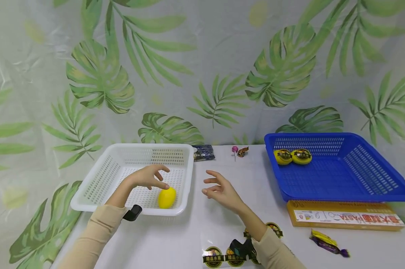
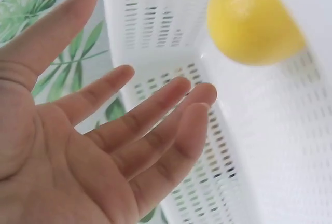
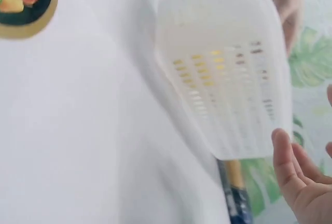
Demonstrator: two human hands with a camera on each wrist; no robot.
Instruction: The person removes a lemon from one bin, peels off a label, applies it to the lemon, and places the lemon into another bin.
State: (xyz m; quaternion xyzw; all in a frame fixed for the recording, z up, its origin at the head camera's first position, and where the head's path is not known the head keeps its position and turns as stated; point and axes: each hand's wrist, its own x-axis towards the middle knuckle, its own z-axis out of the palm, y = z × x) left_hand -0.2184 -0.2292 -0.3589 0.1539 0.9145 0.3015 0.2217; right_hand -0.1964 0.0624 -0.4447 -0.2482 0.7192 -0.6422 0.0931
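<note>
On the worktop, both hands hold nothing, fingers spread loosely. The left hand hovers above one yellow lemon inside the white basket; the right hand is at its 3 o'clock. Farther, at 2 o'clock, one blue basket holds two yellow fruits.
</note>
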